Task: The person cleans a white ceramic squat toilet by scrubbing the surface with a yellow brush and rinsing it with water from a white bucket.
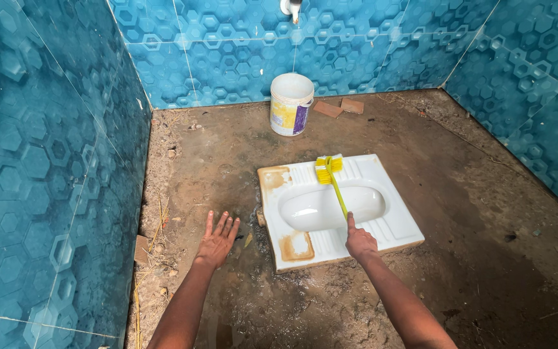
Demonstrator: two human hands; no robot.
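One yellow brush (330, 178) is held in the right hand (360, 242), whose fingers are wrapped tightly round the lower end of the handle. The brush's long axis runs from the hand up and slightly leftward, away from the person, its bristle head pointing toward the far edge of the single white squat pan (395, 220) and resting on the ribbed rim there. The left hand (217, 239) is laid flat on the dirt floor (460, 181), fingers spread wide, just left of the pan. One white bucket (290, 103) stands against the blue tiled wall (227, 52), with two brick pieces (339, 107) beside it.
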